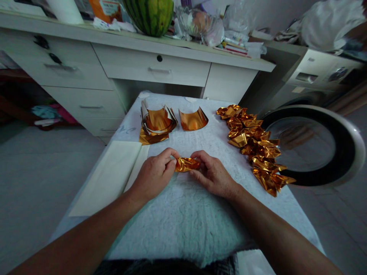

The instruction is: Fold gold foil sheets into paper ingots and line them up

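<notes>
A folded piece of gold foil paper (187,164) lies across the middle of the cloth-covered table, pinched at both ends. My left hand (156,170) grips its left end between thumb and fingers. At the right end, my right hand (212,172) closes its thumb and fingertips on the foil. Beyond the hands sits a curled stack of gold foil sheets (158,120), and beside it a single curved foil sheet (194,120). Several folded gold foil pieces (255,147) form a long heap along the table's right side.
White paper sheets (104,179) lie on the left of the table (177,225). Behind stands a white drawer cabinet (155,67) with a watermelon (150,17) and clutter on top. The round open door (351,147) of a washing machine (309,80) reaches close to the table's right edge.
</notes>
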Tool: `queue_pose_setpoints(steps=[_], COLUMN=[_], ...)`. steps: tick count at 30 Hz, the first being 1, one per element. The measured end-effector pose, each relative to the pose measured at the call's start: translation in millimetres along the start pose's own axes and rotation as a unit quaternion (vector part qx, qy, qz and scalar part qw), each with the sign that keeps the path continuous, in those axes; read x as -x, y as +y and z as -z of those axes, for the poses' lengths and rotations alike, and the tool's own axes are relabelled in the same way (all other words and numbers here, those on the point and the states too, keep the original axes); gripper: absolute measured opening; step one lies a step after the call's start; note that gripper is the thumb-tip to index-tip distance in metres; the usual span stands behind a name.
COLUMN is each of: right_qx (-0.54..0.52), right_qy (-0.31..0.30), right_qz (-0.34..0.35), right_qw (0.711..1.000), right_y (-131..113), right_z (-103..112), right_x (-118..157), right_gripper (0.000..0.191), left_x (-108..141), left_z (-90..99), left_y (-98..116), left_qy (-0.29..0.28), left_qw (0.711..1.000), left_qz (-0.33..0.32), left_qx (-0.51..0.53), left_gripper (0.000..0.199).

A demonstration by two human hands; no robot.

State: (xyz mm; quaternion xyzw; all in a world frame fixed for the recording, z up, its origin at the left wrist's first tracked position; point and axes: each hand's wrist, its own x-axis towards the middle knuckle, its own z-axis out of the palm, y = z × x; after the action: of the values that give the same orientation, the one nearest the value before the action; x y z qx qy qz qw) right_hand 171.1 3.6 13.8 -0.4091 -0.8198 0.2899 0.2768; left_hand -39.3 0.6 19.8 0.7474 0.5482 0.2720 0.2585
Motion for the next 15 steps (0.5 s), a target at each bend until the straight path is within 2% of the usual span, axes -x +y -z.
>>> queue_pose_setpoints(steps=[2,5,7,9,11,13,15], right_qx=[-0.002,-0.036,-0.075,-0.145,-0.267,-0.393,-0.468], right_qy=[-0.002,0.000,-0.001,-0.006,-0.018,-0.033,-0.033], right_qz=[0.046,0.086,0.069,0.012,-0.064,-0.121,-0.148], right_qw=[0.999,0.996,0.995,0.989,0.961,0.911,0.871], right_y=[2,5,6,6,8,11,14], right_z=[2,4,5,5,5,4,5], right_x=[-1,-3,-3,-2,-2,-1,-1], right_gripper=[0.037,0.035,0.026,0.014,0.005,0.017,0.027], left_x=[-1,-2,-3,-4,-4,-4,-4], left_z=[1.0,1.7,2.6,4.3,6.2,8.0,8.9], left_y=[-1,-4,-4,-4,-4,-5,-7], left_qy=[0.000,-0.011,-0.023,-0.031,-0.038,-0.049,-0.060], left_qw=[1.000,0.996,0.990,0.980,0.967,0.952,0.937], left_qz=[0.010,0.027,0.039,0.045,0.048,0.052,0.057], left_qx=[0.025,0.082,0.134,0.191,0.246,0.298,0.340], left_gripper=[0.014,0.014,0.019,0.025,0.028,0.027,0.022])
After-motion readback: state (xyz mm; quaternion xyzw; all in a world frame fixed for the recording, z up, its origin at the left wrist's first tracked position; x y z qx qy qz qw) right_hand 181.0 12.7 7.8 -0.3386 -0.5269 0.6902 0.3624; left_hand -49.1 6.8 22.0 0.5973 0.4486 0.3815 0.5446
